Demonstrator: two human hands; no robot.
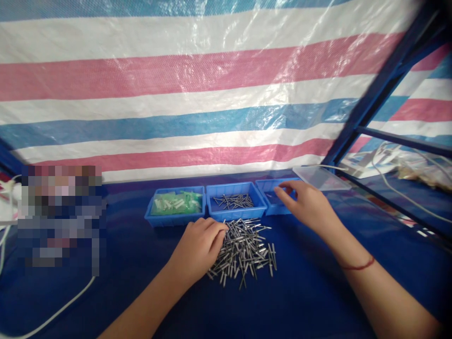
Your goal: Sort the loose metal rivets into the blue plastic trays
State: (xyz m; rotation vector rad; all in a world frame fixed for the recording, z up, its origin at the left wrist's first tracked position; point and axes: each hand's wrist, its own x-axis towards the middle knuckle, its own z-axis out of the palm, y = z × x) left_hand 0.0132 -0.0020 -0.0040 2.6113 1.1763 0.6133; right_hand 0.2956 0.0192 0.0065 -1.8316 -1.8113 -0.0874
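A loose pile of small metal pins (247, 247) lies on the blue cloth-covered table (141, 263). My left hand (199, 247) rests on the pile's left edge, fingers curled down onto the pins. Behind the pile stand three small blue bins: the left bin (175, 205) holds green and white plastic pieces, the middle bin (235, 202) holds several metal pins. My right hand (307, 202) reaches over the right bin (271, 200), fingertips pinched together at its rim; what they hold is too small to make out.
A clear plastic lid or tray (321, 178) lies behind the right bin. A striped red, white and blue tarp (197, 80) forms the back wall. A blue metal frame (374, 94) stands at right with cables beyond. A white cable (52, 315) runs along the left.
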